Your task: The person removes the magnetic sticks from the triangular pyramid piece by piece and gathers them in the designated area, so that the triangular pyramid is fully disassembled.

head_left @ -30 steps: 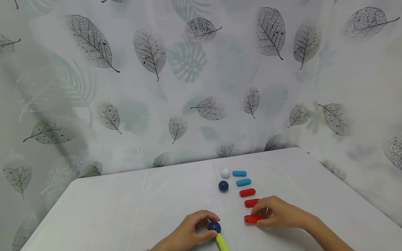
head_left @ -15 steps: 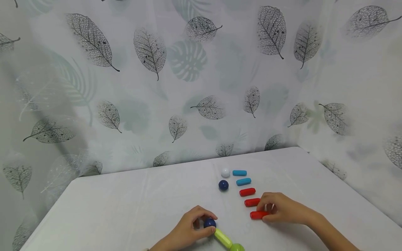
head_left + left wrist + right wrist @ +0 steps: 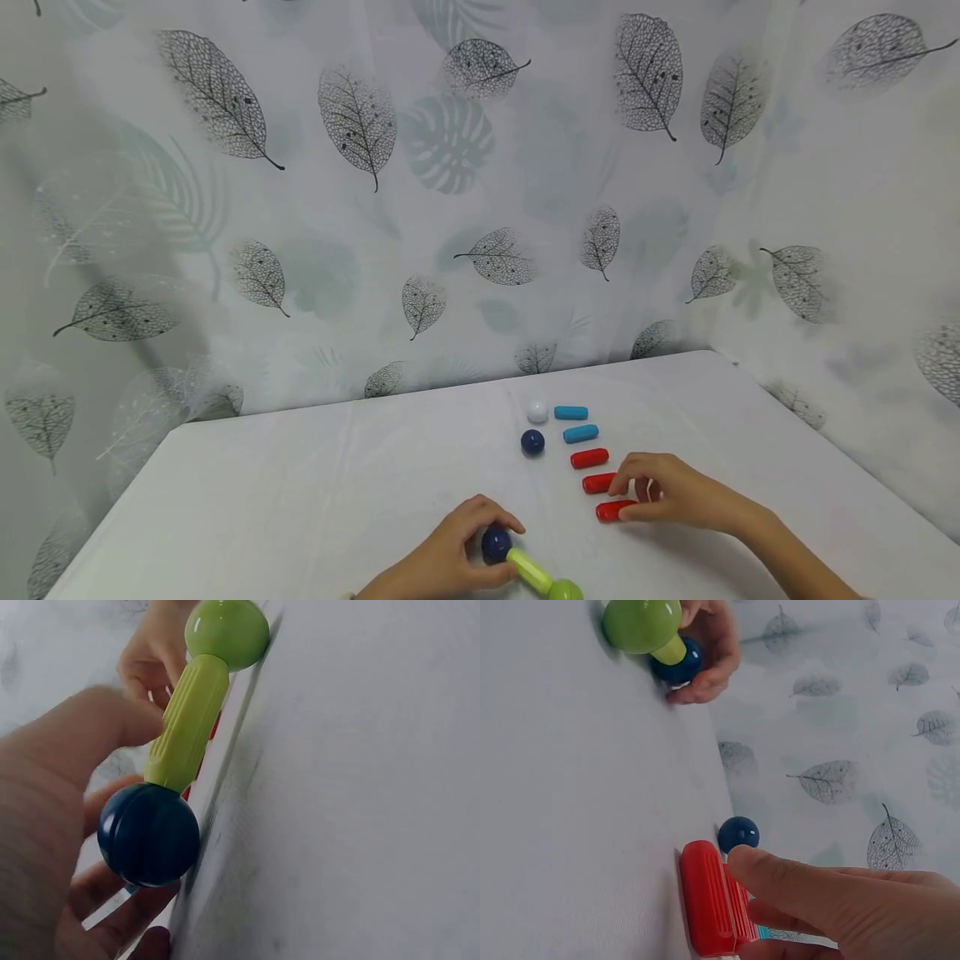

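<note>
In the head view my left hand (image 3: 456, 550) curves loosely around a dark blue ball (image 3: 497, 544), its thumb beside the yellow-green grooved rod (image 3: 530, 572). That rod joins the blue ball to a green ball (image 3: 227, 634), whose lower part is cut off in the head view. My right hand (image 3: 678, 493) hovers over the nearest red rod (image 3: 707, 900), fingers and thumb spread apart. In the right wrist view the thumb lies beside that rod without closing on it. Part of the rod is hidden by the hand in the head view.
Further back lie two more red rods (image 3: 589, 458), two blue rods (image 3: 581, 433), a second dark blue ball (image 3: 532, 442) and a white ball (image 3: 537, 412). They stand on a white table (image 3: 300, 483) before a leaf-patterned curtain (image 3: 360, 242).
My right hand shifted the nearest red rod slightly to the right, then loosened its fingers. The joined balls and rod swung left and the green ball came into view; my left hand loosened.
</note>
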### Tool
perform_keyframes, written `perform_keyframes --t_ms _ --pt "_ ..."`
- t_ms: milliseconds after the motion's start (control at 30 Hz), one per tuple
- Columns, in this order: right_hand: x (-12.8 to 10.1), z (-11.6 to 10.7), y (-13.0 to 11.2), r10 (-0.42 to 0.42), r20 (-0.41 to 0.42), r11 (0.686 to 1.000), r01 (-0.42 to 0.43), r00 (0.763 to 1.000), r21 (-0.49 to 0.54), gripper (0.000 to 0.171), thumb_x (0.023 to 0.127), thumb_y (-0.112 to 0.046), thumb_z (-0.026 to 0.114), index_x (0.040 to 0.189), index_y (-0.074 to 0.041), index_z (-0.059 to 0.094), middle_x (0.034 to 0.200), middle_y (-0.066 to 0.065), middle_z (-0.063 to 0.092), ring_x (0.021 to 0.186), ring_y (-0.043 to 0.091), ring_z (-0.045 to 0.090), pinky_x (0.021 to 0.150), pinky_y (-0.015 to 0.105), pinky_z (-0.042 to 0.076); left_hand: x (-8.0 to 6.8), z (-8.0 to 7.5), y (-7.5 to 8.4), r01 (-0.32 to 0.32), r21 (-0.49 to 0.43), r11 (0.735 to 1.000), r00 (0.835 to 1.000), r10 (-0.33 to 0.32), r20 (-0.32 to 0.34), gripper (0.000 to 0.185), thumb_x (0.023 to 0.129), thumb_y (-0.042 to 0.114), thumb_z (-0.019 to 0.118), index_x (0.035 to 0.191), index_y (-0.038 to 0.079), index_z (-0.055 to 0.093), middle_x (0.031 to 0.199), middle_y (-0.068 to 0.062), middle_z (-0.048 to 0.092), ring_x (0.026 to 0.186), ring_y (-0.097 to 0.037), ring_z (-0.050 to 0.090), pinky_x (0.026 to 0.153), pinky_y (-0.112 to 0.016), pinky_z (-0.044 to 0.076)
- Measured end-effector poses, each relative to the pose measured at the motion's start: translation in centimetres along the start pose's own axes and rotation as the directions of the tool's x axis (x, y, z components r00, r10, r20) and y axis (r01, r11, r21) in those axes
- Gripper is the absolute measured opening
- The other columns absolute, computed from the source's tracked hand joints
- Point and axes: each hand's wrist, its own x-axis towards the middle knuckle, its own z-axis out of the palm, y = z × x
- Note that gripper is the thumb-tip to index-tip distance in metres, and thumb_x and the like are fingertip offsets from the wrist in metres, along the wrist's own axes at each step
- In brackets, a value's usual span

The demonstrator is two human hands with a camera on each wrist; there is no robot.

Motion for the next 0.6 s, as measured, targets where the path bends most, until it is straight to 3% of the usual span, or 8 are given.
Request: perform_keyframes --t_ms 133,367,600 --pt "0.0 0.1 -0.2 -0.030 -0.023 1.000 0.030 0.999 -0.005 0.020 0.088 -0.026 0.073 0.101 -0.012 0.070 0.090 -0.007 0.062 0.071 0.001 0.052 0.060 0.021 0.048 0.0 0.2 0.1 -0.037 0.042 0.998 0.998 0.035 0.051 0.025 0.087 0.034 0.073 0.111 0.026 0.071 0.110 0.014 0.055 0.108 -0.004 0.043 0.091 -0.029 0.037" --pt "0.3 1.1 -0.7 -0.125 -0.027 0.991 0.126 0.992 0.038 0.012 0.089 -0.023 0.072 0.097 -0.014 0.070 0.081 -0.010 0.058 0.069 -0.001 0.051 0.058 0.019 0.046 0.1 0.3 0.0 -0.004 0.038 0.999 1.000 0.003 0.017 0.019 0.086 0.034 0.074 0.101 0.022 0.073 0.098 0.017 0.057 0.097 -0.001 0.048 0.085 -0.024 0.039" --pt "1.0 2.7 -1.9 -0.216 0.001 0.972 0.215 0.976 0.095 0.011 0.092 -0.019 0.069 0.099 -0.010 0.069 0.079 -0.005 0.059 0.069 -0.003 0.051 0.057 0.018 0.047 0.1 0.4 0.3 0.012 0.075 0.997 1.000 -0.013 0.010 0.020 0.087 0.035 0.073 0.102 0.023 0.070 0.096 0.019 0.058 0.094 0.001 0.048 0.085 -0.025 0.039"
